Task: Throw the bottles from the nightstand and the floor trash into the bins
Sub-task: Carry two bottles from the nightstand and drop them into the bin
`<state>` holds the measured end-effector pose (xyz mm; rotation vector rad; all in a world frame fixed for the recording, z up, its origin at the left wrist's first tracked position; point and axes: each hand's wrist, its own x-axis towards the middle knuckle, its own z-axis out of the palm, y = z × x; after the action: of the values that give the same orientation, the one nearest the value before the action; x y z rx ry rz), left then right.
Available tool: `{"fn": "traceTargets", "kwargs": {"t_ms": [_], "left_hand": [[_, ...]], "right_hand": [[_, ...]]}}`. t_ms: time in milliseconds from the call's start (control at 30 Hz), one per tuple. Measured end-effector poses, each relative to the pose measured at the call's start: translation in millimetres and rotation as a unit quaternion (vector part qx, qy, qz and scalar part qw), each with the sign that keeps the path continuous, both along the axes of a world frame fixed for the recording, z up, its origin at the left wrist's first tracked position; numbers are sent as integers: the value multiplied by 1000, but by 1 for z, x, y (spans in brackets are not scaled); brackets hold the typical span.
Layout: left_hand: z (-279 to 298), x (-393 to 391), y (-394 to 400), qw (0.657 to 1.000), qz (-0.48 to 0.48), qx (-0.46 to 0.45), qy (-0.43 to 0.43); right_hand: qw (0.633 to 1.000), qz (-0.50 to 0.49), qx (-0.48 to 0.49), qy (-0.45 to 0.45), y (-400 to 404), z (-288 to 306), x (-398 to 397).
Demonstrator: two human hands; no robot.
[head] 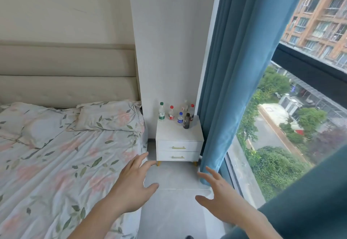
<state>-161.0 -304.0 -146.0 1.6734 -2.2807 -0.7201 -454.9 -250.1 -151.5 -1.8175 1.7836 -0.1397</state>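
Both my hands out in front, nothing in them, bottles ahead on the nightstand.

My left hand (134, 186) and right hand (218, 195) are spread open above the floor (174, 210), holding nothing. The bottles (176, 113) stand upright at the back of the white nightstand (179, 135), between the bed (65, 154) and the blue curtain (231, 88).

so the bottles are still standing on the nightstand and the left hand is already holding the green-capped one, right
Not quite. The bottles do stand on the nightstand, but the left hand holds nothing: its fingers are spread open above the floor, well short of the green-capped bottle. The right hand is open too. The head view shows this.
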Motion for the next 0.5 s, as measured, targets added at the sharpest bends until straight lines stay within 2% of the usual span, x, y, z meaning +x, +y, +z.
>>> {"fn": "traceTargets", "kwargs": {"t_ms": [300,500], "left_hand": [[-13,-49,-159,999,50,8,-11],[-26,-56,-235,996,85,34,-20]], "right_hand": [[999,27,25,-21,-190,-23,-61],[997,46,59,-8,-299,-36,-79]]}}
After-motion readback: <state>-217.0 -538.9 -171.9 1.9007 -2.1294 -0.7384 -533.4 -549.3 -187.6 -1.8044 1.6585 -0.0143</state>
